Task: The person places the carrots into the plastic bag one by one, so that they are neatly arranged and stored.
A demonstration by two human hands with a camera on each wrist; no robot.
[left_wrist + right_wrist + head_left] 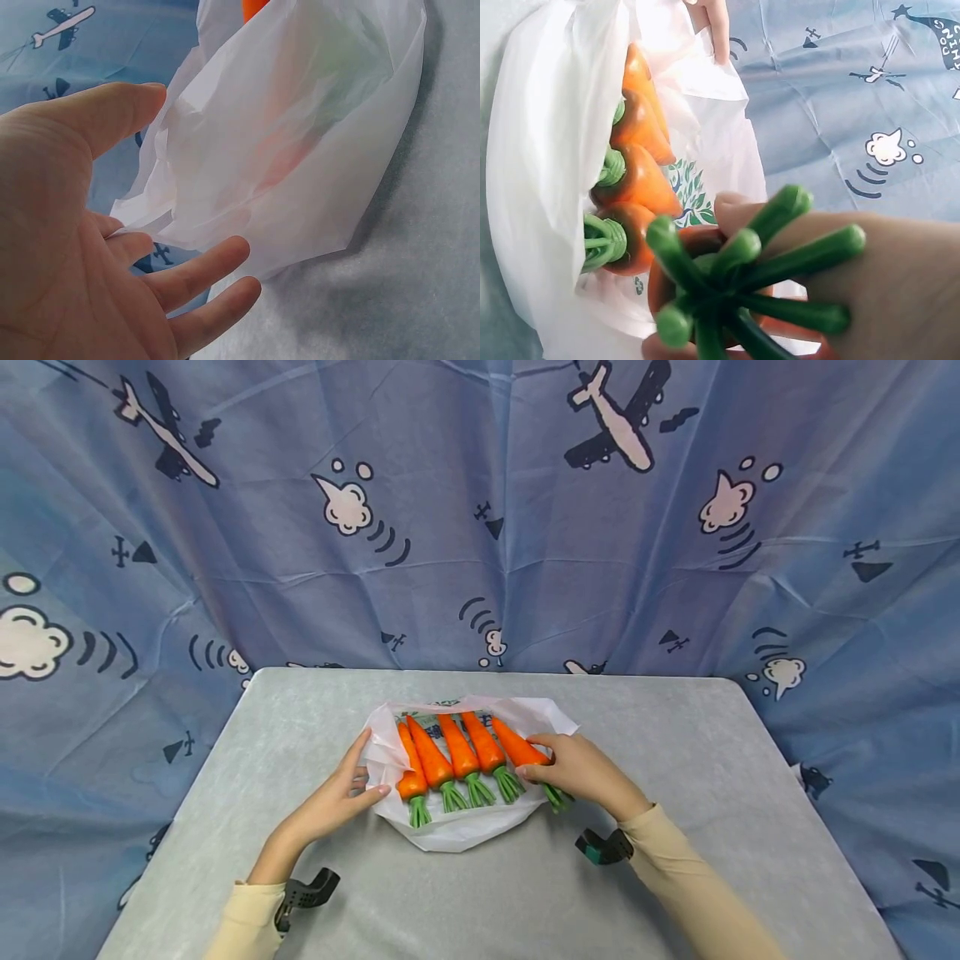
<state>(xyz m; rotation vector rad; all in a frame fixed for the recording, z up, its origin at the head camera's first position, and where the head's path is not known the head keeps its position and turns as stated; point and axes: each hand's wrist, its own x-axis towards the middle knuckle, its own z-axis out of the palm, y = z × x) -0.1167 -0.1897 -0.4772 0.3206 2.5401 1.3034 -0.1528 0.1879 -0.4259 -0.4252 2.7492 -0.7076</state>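
Several orange carrots with green stem ends lie side by side on a white plastic bag. At the right end of the row my right hand holds one carrot near its thick end. In the right wrist view that carrot's green stems point at the camera and hide part of the grip. My left hand is at the bag's left side, fingers spread and thumb apart. In the left wrist view its fingers are beside the bag's edge, with carrots showing faintly through the plastic.
A grey table carries the bag near its far side. Behind it hangs a blue curtain printed with planes and clouds. Dark wrist-worn devices sit on both forearms. Green leaf print shows inside the bag.
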